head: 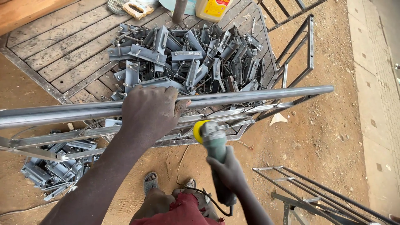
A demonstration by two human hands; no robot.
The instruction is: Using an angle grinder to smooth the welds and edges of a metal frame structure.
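My left hand [148,110] is clamped over a long round steel tube [258,95] that runs across the view from the left edge to the right. My right hand [227,171] grips the body of a green angle grinder [213,139], its yellow-rimmed head pointing up just under the tube, to the right of my left hand. The grinder's black cord [212,202] loops down by my knees. Under the tube lies a welded frame of thin steel bars [79,135].
A heap of grey metal brackets [187,58] covers a wooden pallet platform [62,50] beyond the tube. More brackets [52,168] lie on the sandy ground at the left. A yellow jug [212,8] stands at the top. Metal frames [316,196] sit at lower right and upper right.
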